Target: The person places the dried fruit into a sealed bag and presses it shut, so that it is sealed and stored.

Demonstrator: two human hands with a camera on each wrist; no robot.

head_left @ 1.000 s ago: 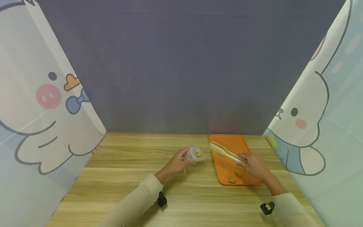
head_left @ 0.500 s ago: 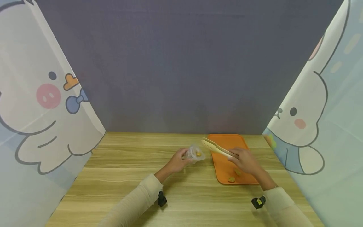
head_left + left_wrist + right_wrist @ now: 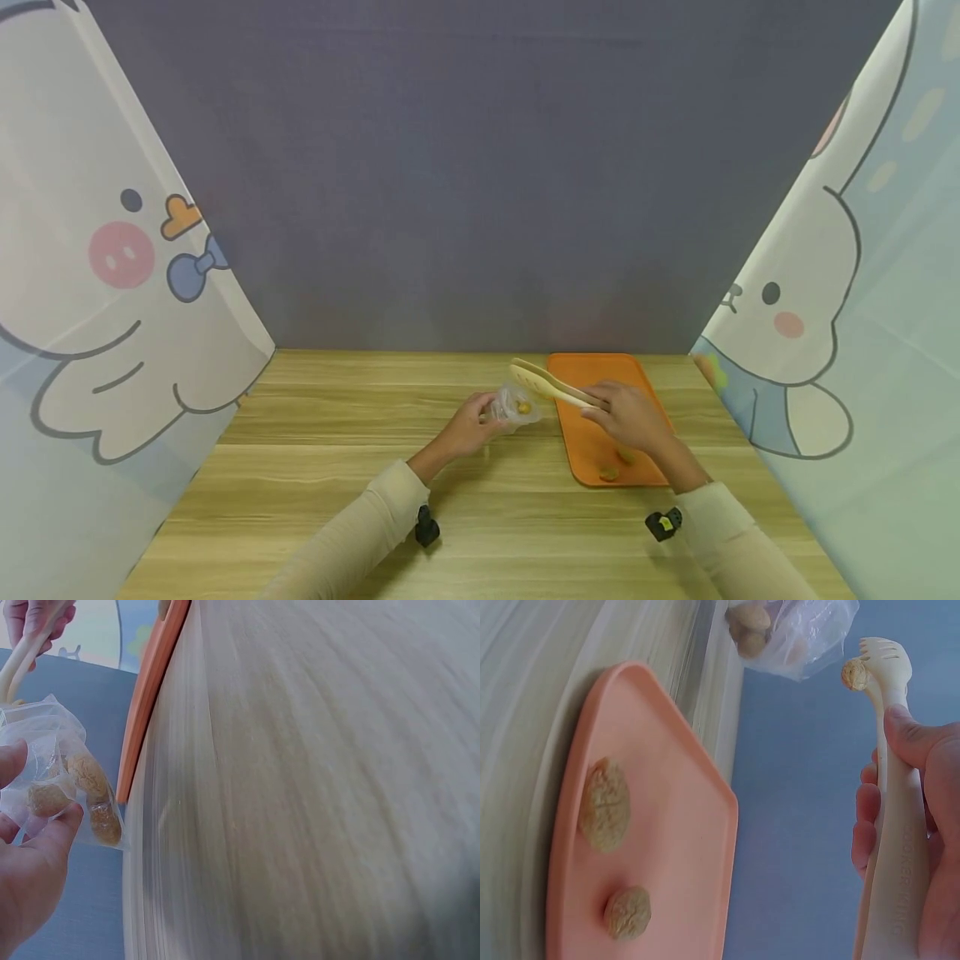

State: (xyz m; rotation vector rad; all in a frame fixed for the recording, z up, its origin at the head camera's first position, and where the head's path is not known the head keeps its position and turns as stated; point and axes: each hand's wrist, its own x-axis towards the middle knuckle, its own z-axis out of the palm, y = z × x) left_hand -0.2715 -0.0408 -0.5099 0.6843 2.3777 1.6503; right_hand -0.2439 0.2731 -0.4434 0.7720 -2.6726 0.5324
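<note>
A tan wrinkled piece [image 3: 854,675] sits at the tips of cream tongs [image 3: 901,855], gripped by the right hand [image 3: 630,418]; just left, the left hand [image 3: 469,427] pinches a clear bag [image 3: 510,412] with similar pieces inside. On the right, two more pieces [image 3: 606,808] lie on the orange tray's [image 3: 588,446] near end, on the wooden table [image 3: 300,433]

Holds a clear plastic bag [image 3: 501,409] with a yellow-brown lump [image 3: 523,407] inside in the left grip [image 3: 471,425] above the wood-grain tabletop [image 3: 337,475], and in the right grip [image 3: 628,414] holds slotted cream tongs [image 3: 542,385] extending just beside the bag from over an orange tray [image 3: 583,442] bearing two brown lumps [image 3: 609,473] at the near end.
</note>
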